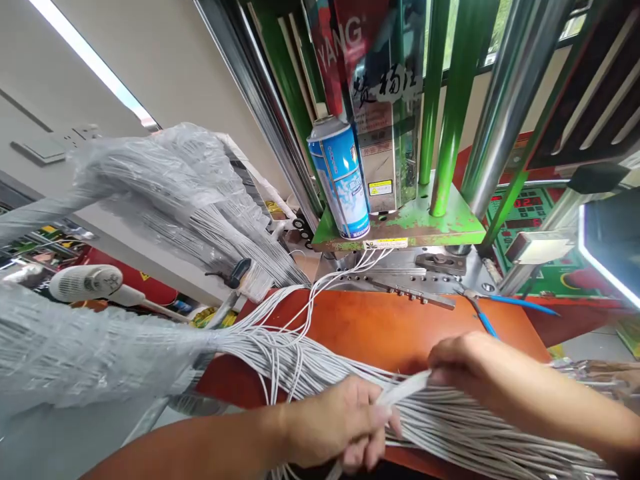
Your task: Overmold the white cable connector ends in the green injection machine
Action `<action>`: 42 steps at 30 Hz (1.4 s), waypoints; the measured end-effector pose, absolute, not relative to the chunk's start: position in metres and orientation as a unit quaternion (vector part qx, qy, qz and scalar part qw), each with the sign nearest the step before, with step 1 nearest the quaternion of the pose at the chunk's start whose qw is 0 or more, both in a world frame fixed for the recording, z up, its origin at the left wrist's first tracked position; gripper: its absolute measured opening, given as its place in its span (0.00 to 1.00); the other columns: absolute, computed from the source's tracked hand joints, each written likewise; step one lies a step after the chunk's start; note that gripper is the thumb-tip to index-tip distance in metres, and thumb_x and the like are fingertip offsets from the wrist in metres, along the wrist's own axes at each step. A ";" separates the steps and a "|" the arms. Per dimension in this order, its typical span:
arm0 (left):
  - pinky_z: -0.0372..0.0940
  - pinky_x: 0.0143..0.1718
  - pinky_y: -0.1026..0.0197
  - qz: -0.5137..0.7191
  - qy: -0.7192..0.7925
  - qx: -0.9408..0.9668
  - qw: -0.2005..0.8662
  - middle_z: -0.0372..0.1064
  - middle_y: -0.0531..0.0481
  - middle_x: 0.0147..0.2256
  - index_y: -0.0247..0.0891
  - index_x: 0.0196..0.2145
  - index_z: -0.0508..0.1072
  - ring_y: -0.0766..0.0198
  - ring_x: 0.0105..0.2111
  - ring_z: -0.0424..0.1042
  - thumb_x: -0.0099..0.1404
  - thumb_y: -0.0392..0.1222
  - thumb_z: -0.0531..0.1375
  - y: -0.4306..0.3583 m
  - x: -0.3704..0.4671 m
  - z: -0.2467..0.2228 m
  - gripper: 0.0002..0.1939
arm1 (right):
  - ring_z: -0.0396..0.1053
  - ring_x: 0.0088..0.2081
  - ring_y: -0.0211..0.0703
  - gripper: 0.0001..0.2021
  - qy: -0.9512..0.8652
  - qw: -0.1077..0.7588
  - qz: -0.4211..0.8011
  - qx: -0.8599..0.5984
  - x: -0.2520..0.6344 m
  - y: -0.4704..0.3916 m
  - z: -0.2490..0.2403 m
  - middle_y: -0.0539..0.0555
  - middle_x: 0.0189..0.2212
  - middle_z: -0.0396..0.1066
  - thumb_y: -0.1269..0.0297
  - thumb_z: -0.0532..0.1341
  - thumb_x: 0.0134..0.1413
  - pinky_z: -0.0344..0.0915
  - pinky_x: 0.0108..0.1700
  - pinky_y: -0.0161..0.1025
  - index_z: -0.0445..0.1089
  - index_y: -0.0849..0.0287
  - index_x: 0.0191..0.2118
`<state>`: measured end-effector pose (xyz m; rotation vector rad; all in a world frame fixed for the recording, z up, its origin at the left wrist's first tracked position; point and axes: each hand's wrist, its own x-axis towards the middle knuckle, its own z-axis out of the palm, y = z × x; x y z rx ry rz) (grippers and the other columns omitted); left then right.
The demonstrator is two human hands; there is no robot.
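A thick bundle of thin white cables runs across an orange-brown work surface, below and around both hands. My left hand is closed, with thumb and fingers pinched on a pale flat band of white cables, blurred by motion. The other end of that band goes into my right hand, whose fingers are closed around it. Several loose cables loop from the bundle up to the metal mould plate of a green press.
A blue spray can stands on the green press platform. Blue-handled pliers and a metal bar with pins lie behind my hands. Plastic-wrapped cable bundles hang at left, near a white fan. A control panel is at right.
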<state>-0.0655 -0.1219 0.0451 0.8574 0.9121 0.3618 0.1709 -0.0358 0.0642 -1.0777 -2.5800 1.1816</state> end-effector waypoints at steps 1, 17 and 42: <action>0.54 0.16 0.69 0.177 0.429 0.381 0.799 0.67 0.56 0.23 0.35 0.42 0.72 0.74 0.15 0.56 0.68 0.63 0.61 -0.115 -0.066 0.047 0.25 | 0.73 0.32 0.42 0.13 -0.837 0.069 0.404 -0.362 0.174 -0.025 0.063 0.51 0.31 0.77 0.56 0.57 0.67 0.64 0.34 0.36 0.76 0.52 0.34; 0.52 0.14 0.73 0.320 0.454 0.411 0.723 0.63 0.57 0.24 0.33 0.40 0.71 0.76 0.16 0.55 0.63 0.60 0.66 -0.009 -0.053 0.024 0.25 | 0.67 0.51 0.64 0.20 -0.793 0.294 0.089 -0.526 0.167 0.014 -0.008 0.66 0.50 0.73 0.63 0.51 0.70 0.68 0.49 0.62 0.68 0.63 0.60; 0.51 0.12 0.71 0.258 0.551 0.452 0.652 0.63 0.58 0.19 0.37 0.29 0.67 0.74 0.12 0.56 0.66 0.41 0.58 -0.006 -0.045 0.020 0.08 | 0.73 0.35 0.48 0.10 -0.850 0.244 0.163 -0.437 0.152 0.004 -0.015 0.54 0.36 0.70 0.64 0.52 0.70 0.67 0.36 0.44 0.68 0.58 0.48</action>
